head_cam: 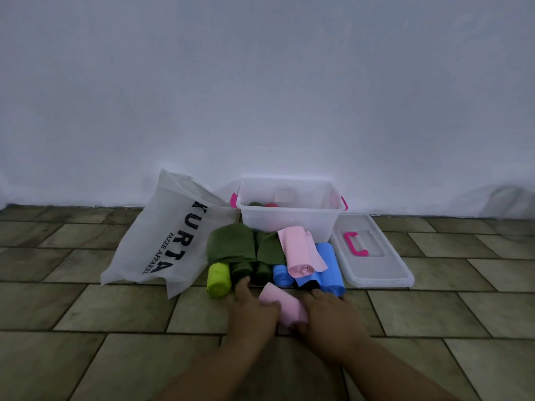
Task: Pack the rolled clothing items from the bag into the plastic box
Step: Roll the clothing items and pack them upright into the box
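Pale pink roll (285,309) is clasped on the floor between left hand (254,311) and right hand (327,314), near the plastic box (289,221). Loose grip could let it unroll when lifted; neighbouring rolls (289,264) may be knocked

Left grip (254,309) and right grip (327,314) lowered, fingers curled inward.

you're looking at a tiled floor (121,308) in dull olive-brown, meeting a plain white wall (260,82); something pale, perhaps cloth (503,202), sits far right.
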Tool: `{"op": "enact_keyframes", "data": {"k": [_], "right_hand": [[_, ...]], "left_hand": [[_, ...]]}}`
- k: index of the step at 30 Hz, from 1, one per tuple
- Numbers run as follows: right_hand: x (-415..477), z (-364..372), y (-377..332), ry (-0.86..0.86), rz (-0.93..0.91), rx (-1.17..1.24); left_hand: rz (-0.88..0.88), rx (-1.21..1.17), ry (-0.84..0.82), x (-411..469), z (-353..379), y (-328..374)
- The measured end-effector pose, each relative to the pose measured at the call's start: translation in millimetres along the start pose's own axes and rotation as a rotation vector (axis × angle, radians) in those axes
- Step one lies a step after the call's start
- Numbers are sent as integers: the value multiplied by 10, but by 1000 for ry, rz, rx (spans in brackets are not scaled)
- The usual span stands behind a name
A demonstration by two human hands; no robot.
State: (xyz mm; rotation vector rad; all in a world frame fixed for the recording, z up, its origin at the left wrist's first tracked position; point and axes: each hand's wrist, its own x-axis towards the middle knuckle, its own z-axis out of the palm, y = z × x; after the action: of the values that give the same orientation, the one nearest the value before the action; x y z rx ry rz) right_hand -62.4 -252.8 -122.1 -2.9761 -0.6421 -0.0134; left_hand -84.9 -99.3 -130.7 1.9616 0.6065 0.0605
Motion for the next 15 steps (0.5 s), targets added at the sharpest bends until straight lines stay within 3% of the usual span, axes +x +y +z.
{"op": "enact_keyframes", "data": {"k": [2, 4, 10, 15], "right_hand": [[-9, -35, -47, -29, 46, 125], [-42, -54, -107, -87, 90, 298], [-260, -23, -257, -221, 194, 712], [-261, -97, -157, -283, 389, 1206]], "left_hand": [[-290, -346, -138, -95, 88, 47], [-377, -483, -193, -184, 147, 79], [-268, -485, -65, -157, 155, 129], [-201, -656, -187, -209, 89, 27]]}}
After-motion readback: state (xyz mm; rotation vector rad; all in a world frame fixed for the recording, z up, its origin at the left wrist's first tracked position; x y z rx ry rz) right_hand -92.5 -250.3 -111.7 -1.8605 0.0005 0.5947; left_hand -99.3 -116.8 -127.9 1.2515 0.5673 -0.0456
